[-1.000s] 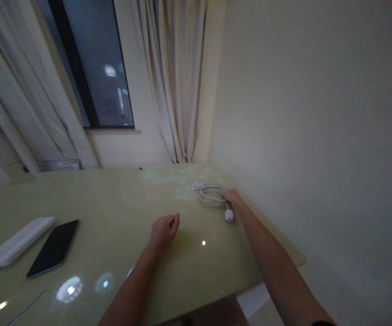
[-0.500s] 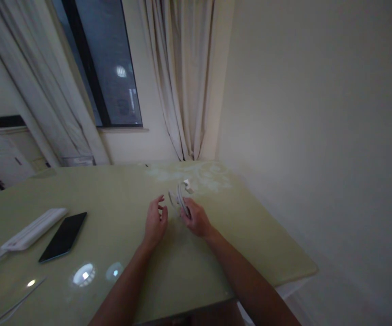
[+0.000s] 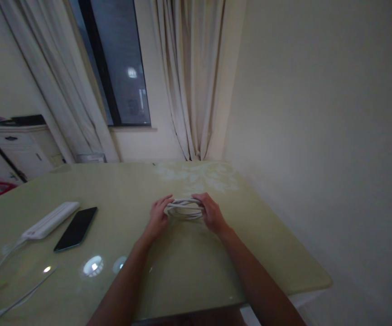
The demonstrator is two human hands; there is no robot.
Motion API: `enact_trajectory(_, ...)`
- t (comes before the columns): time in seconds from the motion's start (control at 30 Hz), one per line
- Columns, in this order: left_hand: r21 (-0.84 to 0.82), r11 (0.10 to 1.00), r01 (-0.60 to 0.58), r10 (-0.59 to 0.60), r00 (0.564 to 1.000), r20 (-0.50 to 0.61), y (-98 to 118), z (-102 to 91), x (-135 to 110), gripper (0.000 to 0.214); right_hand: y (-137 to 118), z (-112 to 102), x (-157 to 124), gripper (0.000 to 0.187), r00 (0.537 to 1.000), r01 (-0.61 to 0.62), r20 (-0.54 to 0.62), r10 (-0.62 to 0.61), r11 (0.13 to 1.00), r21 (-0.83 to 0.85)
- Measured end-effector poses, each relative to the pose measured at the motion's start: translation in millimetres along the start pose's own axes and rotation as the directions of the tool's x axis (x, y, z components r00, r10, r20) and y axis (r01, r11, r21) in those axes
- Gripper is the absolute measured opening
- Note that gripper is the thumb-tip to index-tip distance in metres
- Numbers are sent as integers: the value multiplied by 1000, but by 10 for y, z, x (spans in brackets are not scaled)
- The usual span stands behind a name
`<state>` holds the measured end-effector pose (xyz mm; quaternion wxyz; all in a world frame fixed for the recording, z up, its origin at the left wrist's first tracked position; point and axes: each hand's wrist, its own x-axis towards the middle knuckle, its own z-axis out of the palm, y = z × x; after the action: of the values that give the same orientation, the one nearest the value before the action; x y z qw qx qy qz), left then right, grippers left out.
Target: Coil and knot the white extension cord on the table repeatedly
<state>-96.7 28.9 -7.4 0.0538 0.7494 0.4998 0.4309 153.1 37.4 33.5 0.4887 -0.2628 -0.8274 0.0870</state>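
A coiled white cable (image 3: pixel 185 209) is stretched between my two hands, its loops lying roughly level just above the table. My left hand (image 3: pixel 159 213) grips the left end of the coil, fingers closed around the loops. On the opposite side, my right hand (image 3: pixel 211 213) holds the right end with thumb and fingers curled about it. The cable's plug does not show.
On the left of the greenish table (image 3: pixel 124 185) lie a white power strip (image 3: pixel 53 220) and a black phone (image 3: pixel 76 229). Loose cables (image 3: pixel 22 299) run at the lower left. A wall (image 3: pixel 301 158) borders the right side.
My left hand, apart from the cable before, has taken hold of its left side. The coil has turned from a bunch in my right hand to loops spread between both hands.
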Motion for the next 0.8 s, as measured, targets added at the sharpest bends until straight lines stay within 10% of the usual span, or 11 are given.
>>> enact_trajectory(0.17,118,993,20,-18,1000,-19,76,-52,17,16,138,-102,-8,42,980,-175,-81,181,981,84)
enact_trajectory(0.3,223,974,48,9,968,-250,163,-170,20,14,131,-168,40,22,906,-384,-116,407,906,175)
enact_trajectory(0.43,99,993,60,-19,927,-375,249,-245,5,23,56,-222,111,40,733,-609,57,677,618,498)
enact_trajectory(0.6,-228,933,280,-337,900,-276,381,-214,8,36,181,-240,120,49,643,-525,226,732,206,826)
enact_trajectory(0.8,-832,436,344,-794,582,-175,189,-249,128,29,577,-368,49,29,448,-151,-149,882,238,959)
